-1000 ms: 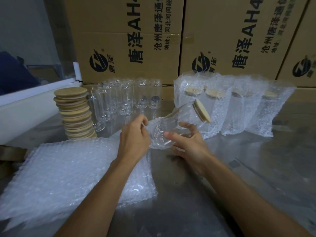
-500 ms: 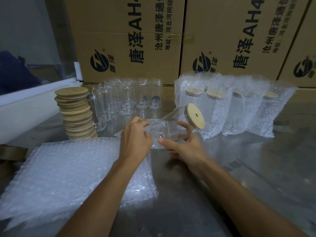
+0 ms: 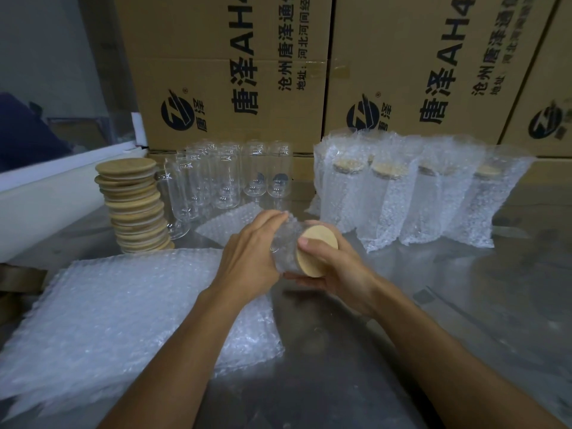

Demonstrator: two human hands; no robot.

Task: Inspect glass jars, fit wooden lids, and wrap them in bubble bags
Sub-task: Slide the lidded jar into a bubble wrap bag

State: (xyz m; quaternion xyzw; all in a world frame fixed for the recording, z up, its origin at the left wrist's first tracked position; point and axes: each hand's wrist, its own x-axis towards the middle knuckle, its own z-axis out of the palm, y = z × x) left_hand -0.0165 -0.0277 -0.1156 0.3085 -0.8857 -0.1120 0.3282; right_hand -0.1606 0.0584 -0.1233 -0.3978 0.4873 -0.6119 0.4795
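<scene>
While my left hand [image 3: 252, 258] grips the bag [image 3: 235, 222], the clear jar [image 3: 286, 250] lies level, lid [image 3: 317, 250] toward me, right hand [image 3: 337, 270] clasping it.

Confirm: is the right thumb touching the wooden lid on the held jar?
Touching. The head view shows the right hand wrapped round the lid, thumb tip lying on the lid's face with no gap, fingers curled under its rim.

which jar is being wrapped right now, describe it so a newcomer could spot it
Start at the cardboard boxes along the back, then come forward to mid-table. The jar lies sideways between the left hand and right hand, half inside a bubble bag, its wooden lid facing the camera.
</scene>
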